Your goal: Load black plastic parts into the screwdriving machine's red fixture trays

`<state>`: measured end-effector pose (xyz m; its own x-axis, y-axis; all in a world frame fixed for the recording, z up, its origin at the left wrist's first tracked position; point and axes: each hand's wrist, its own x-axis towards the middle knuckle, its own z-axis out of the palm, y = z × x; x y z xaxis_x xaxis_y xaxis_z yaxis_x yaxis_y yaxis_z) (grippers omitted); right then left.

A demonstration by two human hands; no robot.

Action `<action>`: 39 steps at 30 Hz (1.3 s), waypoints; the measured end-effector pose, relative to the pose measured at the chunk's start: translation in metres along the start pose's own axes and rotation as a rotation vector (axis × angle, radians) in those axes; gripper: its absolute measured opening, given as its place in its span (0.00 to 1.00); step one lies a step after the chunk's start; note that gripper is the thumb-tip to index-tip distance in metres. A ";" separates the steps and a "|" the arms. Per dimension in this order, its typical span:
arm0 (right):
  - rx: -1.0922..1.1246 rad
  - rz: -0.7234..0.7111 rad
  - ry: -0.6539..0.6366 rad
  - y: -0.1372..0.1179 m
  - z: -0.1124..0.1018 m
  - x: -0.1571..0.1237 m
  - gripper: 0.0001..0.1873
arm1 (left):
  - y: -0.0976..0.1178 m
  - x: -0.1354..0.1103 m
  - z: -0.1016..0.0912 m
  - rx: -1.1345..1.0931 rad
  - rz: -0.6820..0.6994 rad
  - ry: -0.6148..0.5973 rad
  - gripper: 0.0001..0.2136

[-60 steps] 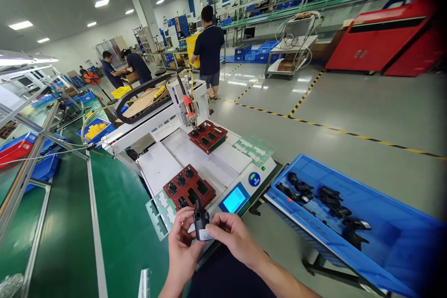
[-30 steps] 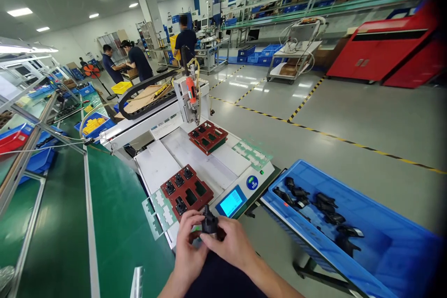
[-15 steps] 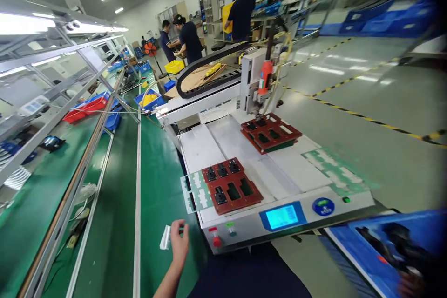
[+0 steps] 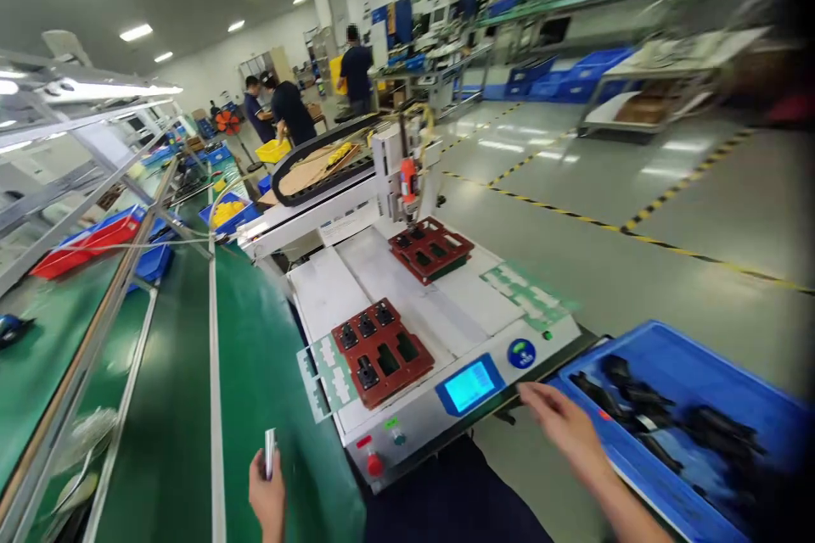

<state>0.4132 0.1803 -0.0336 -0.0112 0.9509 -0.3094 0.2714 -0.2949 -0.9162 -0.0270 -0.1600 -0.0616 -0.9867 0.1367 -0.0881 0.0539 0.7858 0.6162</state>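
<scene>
Low at the left, my left hand (image 4: 267, 492) is closed around a short silvery-white stick-like piece (image 4: 271, 451), which points upward over the green mat. My right hand (image 4: 564, 428) is between the machine's front edge and a blue bin, with fingers stretched forward and no held thing visible. In front of me is a white benchtop machine (image 4: 446, 305) with a lit screen (image 4: 473, 386). On its bed, a near red-brown fixture (image 4: 401, 361) has black parts (image 4: 367, 324) in several of its slots. A second red-brown fixture (image 4: 439, 250) sits beneath the orange-red screwdriver head (image 4: 408, 180).
The blue bin (image 4: 643, 335) at right holds black parts (image 4: 719, 433). A red button (image 4: 374, 465) is on the machine's front left. Metal rails (image 4: 215, 356) run along the green bench at left. Several people (image 4: 356, 68) are farther back.
The white piece that lay on the mat beside my left hand is now in its grip. My right hand has come from the dim bin area toward the machine. The view has swung right.
</scene>
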 end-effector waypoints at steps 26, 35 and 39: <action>0.182 -0.576 -0.416 -0.111 0.076 -0.114 0.18 | 0.246 -0.151 -0.009 -0.509 0.500 -0.784 0.19; 0.148 -0.551 -0.402 -0.108 0.071 -0.115 0.10 | 0.249 -0.156 -0.012 -0.484 0.536 -0.674 0.19; 0.069 -0.857 -0.315 -0.112 0.060 -0.114 0.08 | 0.246 -0.156 -0.006 -0.488 0.544 -0.667 0.18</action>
<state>0.3266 0.0993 0.0894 -0.4469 0.7802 0.4377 -0.0090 0.4853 -0.8743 0.1394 0.0084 0.1088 -0.5495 0.8350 -0.0274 0.2572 0.2002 0.9454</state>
